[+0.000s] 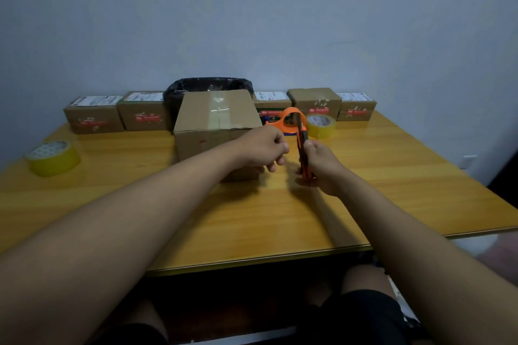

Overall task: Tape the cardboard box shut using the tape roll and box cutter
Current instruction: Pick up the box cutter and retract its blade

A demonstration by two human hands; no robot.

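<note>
Wooden table (252, 218) against a pale wall, small parcels lined along its far edge. At nine o'clock sits a yellow tape roll (53, 158). At centre stands the cardboard box (217, 126), clear tape already down its top seam. The left hand (262, 150) hovers at the box's right corner, fingers curled, apparently pinching something too small to tell. The right hand (319, 168), just toward three o'clock, grips the orange box cutter (304, 148) upright. Judged best: hold the tape taut, blade angled away from the fingers.
</note>
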